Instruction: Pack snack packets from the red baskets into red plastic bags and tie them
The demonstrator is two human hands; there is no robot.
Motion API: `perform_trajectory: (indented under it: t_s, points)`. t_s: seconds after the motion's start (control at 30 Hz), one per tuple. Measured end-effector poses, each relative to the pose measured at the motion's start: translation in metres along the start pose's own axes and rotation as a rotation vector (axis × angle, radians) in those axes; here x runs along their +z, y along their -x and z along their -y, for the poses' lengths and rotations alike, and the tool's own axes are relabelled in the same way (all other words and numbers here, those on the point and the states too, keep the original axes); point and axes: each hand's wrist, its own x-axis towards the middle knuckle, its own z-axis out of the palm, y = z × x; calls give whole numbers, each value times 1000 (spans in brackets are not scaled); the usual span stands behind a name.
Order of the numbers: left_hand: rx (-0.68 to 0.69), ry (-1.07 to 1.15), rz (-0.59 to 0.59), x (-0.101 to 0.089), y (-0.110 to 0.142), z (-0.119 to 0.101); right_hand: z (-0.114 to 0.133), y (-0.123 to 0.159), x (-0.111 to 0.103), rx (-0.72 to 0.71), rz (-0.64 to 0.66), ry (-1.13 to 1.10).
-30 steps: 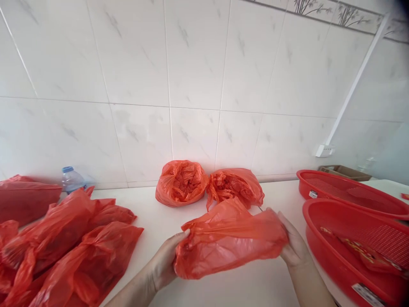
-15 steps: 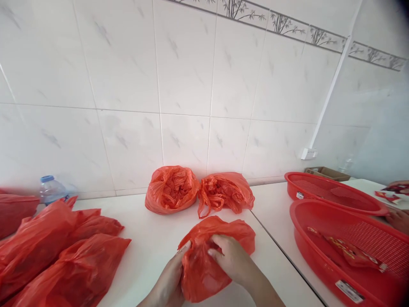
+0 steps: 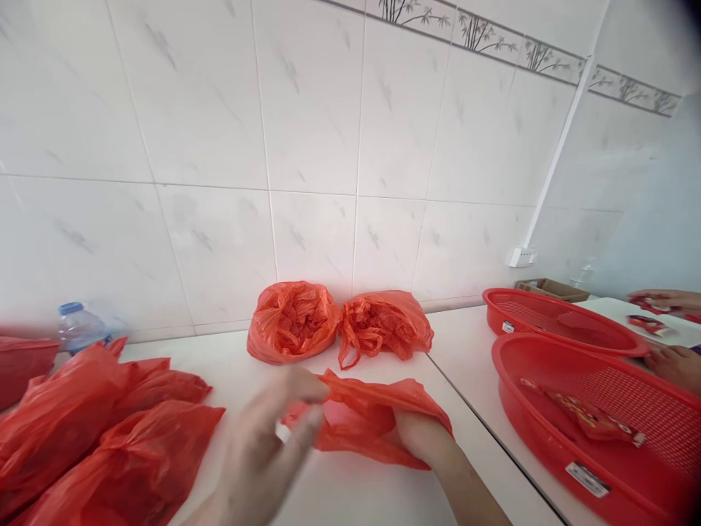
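Observation:
A red plastic bag (image 3: 372, 416) lies crumpled on the white table (image 3: 355, 497) in front of me. My right hand (image 3: 416, 438) is pushed into its right end, fingers hidden by the plastic. My left hand (image 3: 274, 446) is blurred by motion, with its fingertips pinching the bag's left edge. Behind the bag, against the tiled wall, sit two open red bags (image 3: 293, 321) (image 3: 383, 321) stuffed with crumpled red plastic.
Several filled red bags (image 3: 98, 431) lie piled at the left, with a water bottle (image 3: 79, 325) behind them. Two red mesh baskets (image 3: 602, 424) (image 3: 558, 321) stand at the right. Another person's hands (image 3: 673, 361) work at the far right edge.
The bag has been spread out flatter on the table. My right hand has gone inside it and my left hand has swung to its left edge.

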Motion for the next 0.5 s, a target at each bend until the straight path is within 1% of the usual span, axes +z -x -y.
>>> perform_trajectory:
  t_s: [0.03,0.07,0.1,0.13,0.17,0.2,0.27,0.33,0.37,0.43,0.5]
  points:
    - [63,-19,221,9,4,-7,2,1,1,-16,27,53]
    - [108,-61,417,21,5,-10,3,3,1,-43,52,128]
    - [135,-141,589,33,3,-7,4,4,0,-75,78,207]
    - [147,-259,694,44,-2,0,5,6,-2,-108,100,273]
    - [131,-401,725,55,-8,10,5,8,-6,-145,130,325]
    - [107,-453,726,65,-16,22,5,9,-11,-181,160,372]
    - [82,-517,689,77,-32,47,2,10,-23,-260,232,445]
    - [73,-519,671,81,-43,66,-2,7,-37,-330,321,448]
    - [70,-507,677,81,-46,72,-6,4,-43,-341,361,407]
    - [53,-456,713,80,-45,79,-14,-5,-52,-298,416,246]
    - [8,-365,757,79,-40,80,-24,-18,-56,-221,414,31]
